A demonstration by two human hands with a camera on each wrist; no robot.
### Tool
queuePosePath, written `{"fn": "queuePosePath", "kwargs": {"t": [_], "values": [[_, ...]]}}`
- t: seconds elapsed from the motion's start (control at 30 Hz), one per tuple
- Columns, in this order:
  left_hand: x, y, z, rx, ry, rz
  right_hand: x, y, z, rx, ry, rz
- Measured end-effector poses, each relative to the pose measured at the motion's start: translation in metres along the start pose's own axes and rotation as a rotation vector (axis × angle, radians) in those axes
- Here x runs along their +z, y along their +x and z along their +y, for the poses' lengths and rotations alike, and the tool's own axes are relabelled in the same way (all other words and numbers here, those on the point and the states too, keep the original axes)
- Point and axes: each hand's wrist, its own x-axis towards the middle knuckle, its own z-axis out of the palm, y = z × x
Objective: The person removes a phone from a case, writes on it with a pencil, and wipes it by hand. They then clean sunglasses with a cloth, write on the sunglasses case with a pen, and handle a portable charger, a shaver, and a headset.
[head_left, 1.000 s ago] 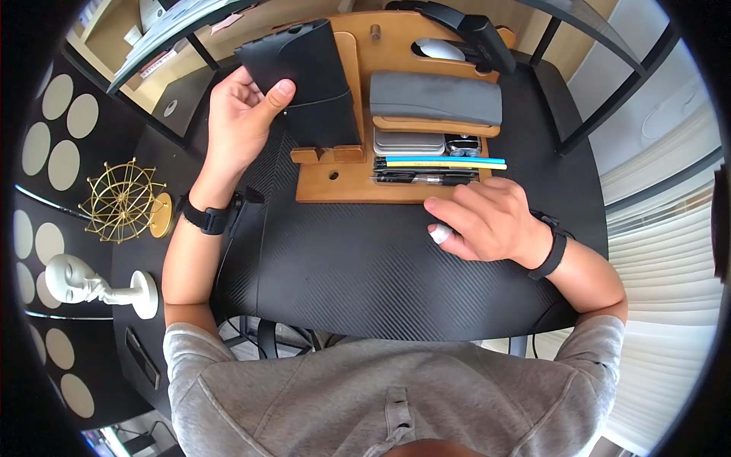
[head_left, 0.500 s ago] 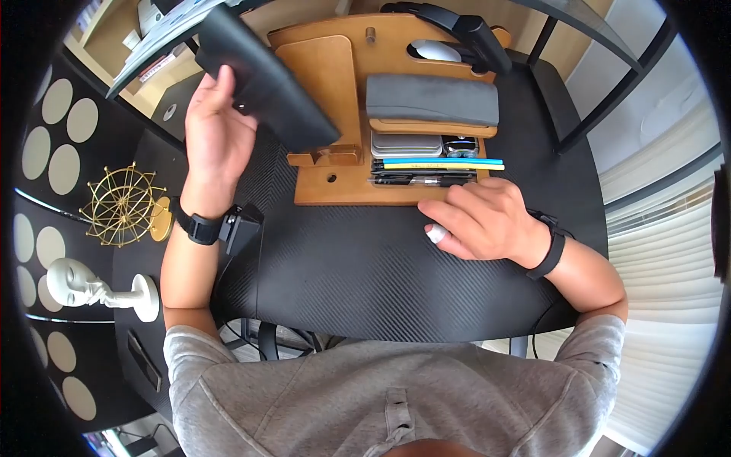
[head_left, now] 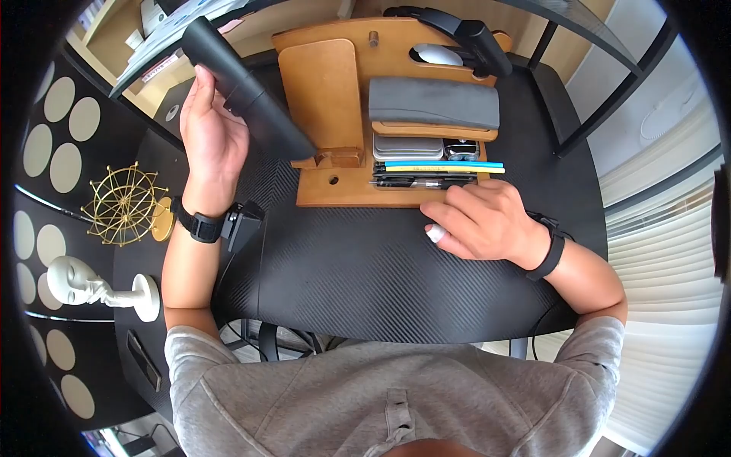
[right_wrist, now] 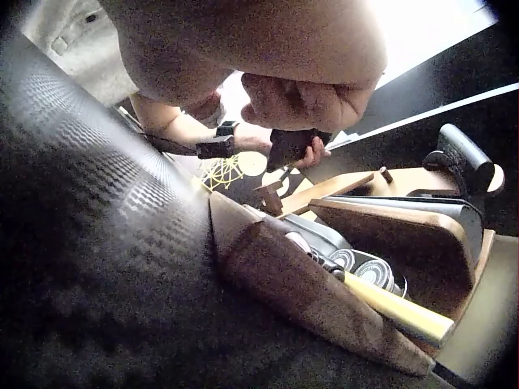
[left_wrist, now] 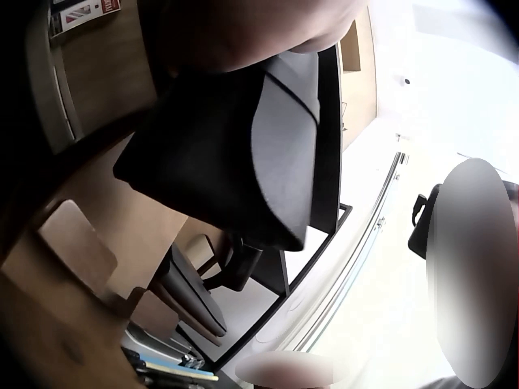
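In the head view my left hand [head_left: 215, 137] grips a black leather notebook [head_left: 244, 91] at the upper left, thumb along its edge. The notebook is tilted, spine side showing, its lower end overlapping the small ledge [head_left: 340, 158] of a wooden desk organizer [head_left: 320, 91]. In the left wrist view the notebook's flap [left_wrist: 284, 146] and a thin band across it show. My right hand [head_left: 487, 221] rests at the organizer's front edge, fingers loosely bent and holding nothing, with white tape [head_left: 435, 233] round one digit. Nearest to it lie pens [head_left: 419, 183] in the organizer's tray.
The organizer also bears a grey case [head_left: 434, 101], a metal tin [head_left: 407, 147], a watch [head_left: 461, 149], blue and yellow pencils [head_left: 449, 167] and a white mouse [head_left: 435, 55]. Left stand a gold wheel ornament [head_left: 124, 204] and a white figurine [head_left: 68, 280]. A black shelf frame [head_left: 594, 107] rises right.
My left hand has drawn the notebook left, away from the organizer's upright panel, and turned it from its front cover to its spine side. The right hand has stayed in place.
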Motion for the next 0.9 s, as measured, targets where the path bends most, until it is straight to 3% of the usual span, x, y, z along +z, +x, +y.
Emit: {"fn": "queuePosePath", "kwargs": {"t": [0.03,0.17,0.4,0.57,0.63,0.67,0.77,0.83,0.9], "values": [[0.002,0.001,-0.001,0.042,0.035,0.066,0.001,-0.001,0.000,0.001,0.000,0.002],[-0.014,0.007,-0.009,0.027,0.022,-0.031,0.004,-0.002,0.000,0.007,-0.001,0.004],[-0.005,-0.002,-0.027,0.201,0.065,-0.269,0.005,-0.002,0.000,0.012,0.000,0.005],[0.014,-0.004,-0.006,0.264,0.107,-0.042,0.005,-0.001,0.001,0.008,0.022,0.015],[-0.028,0.017,0.003,0.272,0.162,-0.218,0.004,-0.001,0.001,0.006,0.031,0.022],[-0.028,0.022,0.018,0.124,0.244,-0.273,0.004,0.000,0.001,0.005,0.030,0.021],[-0.012,0.017,0.027,0.027,0.708,-0.241,0.004,-0.001,0.001,0.015,0.018,-0.007],[-0.031,0.033,0.021,-0.023,0.915,-0.491,0.005,-0.001,0.000,0.017,0.009,-0.020],[-0.053,0.046,0.004,-0.012,1.014,-0.475,0.005,-0.002,0.000,0.013,0.002,-0.015]]}}
